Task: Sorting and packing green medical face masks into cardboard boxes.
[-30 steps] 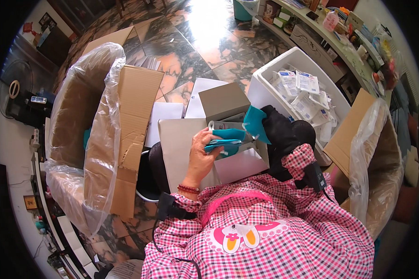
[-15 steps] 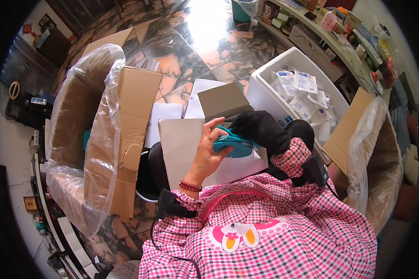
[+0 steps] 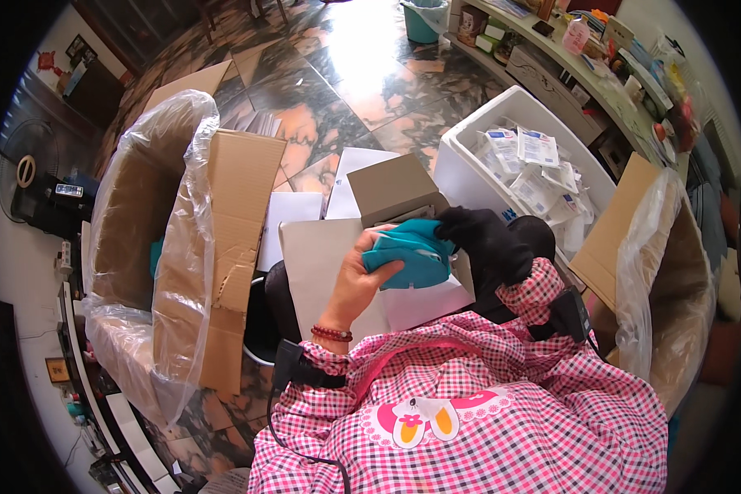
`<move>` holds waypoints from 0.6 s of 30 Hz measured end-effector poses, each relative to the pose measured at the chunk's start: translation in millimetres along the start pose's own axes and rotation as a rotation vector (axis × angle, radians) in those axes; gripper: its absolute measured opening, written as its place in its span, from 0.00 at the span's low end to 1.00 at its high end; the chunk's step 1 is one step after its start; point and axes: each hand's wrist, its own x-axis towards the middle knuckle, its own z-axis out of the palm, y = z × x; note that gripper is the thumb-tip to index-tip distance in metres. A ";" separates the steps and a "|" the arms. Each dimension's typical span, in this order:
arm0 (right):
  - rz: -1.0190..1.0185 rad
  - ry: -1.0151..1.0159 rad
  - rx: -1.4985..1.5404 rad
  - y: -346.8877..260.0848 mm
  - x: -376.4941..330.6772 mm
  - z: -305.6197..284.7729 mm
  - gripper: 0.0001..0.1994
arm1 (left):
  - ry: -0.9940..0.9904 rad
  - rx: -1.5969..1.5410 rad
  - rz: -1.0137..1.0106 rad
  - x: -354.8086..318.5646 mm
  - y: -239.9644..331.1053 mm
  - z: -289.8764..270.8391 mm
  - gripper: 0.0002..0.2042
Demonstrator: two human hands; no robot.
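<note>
In front of my chest, my left hand (image 3: 354, 284), with a red bead bracelet at the wrist, is closed on a folded teal cloth piece (image 3: 416, 257). The thumb lies over the near face; the other fingers are mostly hidden behind the layers. Covered by a black glove, my right hand (image 3: 494, 247) pinches the cloth's upper right edge. Beneath both hands lies a pale flat board (image 3: 317, 255). Just beyond them, an open grey-brown box (image 3: 393, 185) stands tilted, with its contents mostly hidden.
At left stands a cardboard carton (image 3: 243, 189) lined with clear plastic (image 3: 185, 272); another lined carton (image 3: 613, 247) is at right. A white foam box (image 3: 469, 156) holds several small white packets (image 3: 538, 148). White paper sheets (image 3: 288, 218) lie beyond the board. A cluttered shelf (image 3: 543, 41) runs along the far right.
The teal cloth has turned and spread wider, showing more of its face. My left hand has shifted slightly left and down; my gloved right hand has moved right to the cloth's edge.
</note>
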 end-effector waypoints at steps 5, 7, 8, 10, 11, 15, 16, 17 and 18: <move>-0.256 -0.065 -0.236 18.7 9.8 4.8 0.13 | -0.140 0.175 0.196 6.4 -4.4 3.3 0.14; -0.163 -0.069 -0.092 14.3 8.9 8.8 0.13 | -0.123 0.216 0.176 2.4 -6.8 -0.9 0.13; -0.069 -0.068 0.050 11.5 8.5 10.0 0.13 | -0.111 0.257 0.156 0.5 -7.7 -2.8 0.13; 0.042 -0.069 0.108 2.6 9.0 9.9 0.13 | -0.108 0.218 0.141 -1.1 -9.8 -4.9 0.14; 0.152 -0.068 0.166 0.8 9.3 9.7 0.12 | -0.107 0.180 0.127 -1.7 -10.4 -5.6 0.14; -0.156 -0.115 0.073 16.1 3.4 5.2 0.13 | -0.094 0.096 0.052 -3.4 -9.7 -3.6 0.15; -0.088 -0.033 0.151 12.8 2.2 4.9 0.13 | -0.057 0.086 0.102 -3.0 -11.1 -2.1 0.16; -0.021 0.049 0.229 11.1 1.7 4.3 0.13 | -0.019 0.077 0.152 -3.1 -12.1 -1.2 0.17; -0.022 0.052 0.228 13.1 3.1 -0.5 0.13 | -0.022 0.077 0.153 -4.4 -11.3 -1.0 0.17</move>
